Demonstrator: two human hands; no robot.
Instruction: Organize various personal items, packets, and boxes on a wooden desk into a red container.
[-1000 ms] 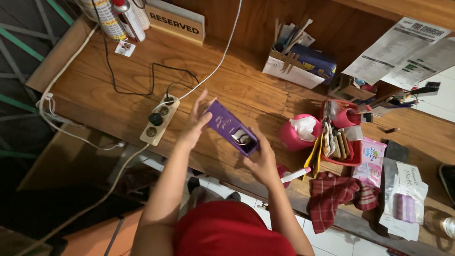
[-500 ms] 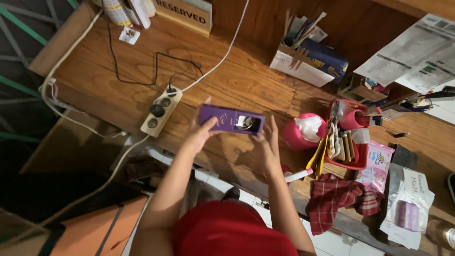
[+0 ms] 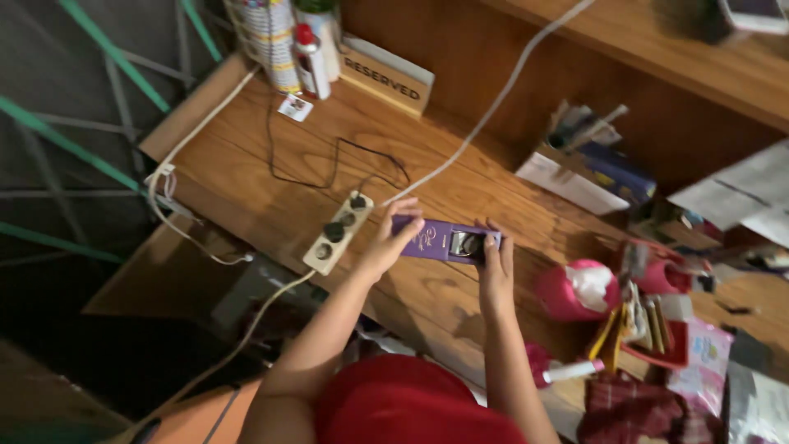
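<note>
Both our hands grip a flat, rectangular purple box [image 3: 445, 241], left hand [image 3: 385, 244] and right hand [image 3: 496, 261] at opposite ends, above the grainy wooden desk [image 3: 246, 148] beside a cream power strip [image 3: 338, 233].

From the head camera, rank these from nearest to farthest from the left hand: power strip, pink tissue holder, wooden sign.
From the left hand:
1. Power strip, just beside it on the table's left part.
2. Pink tissue holder, off to the right, past the right hand.
3. Wooden sign, at the table's back edge.
</note>
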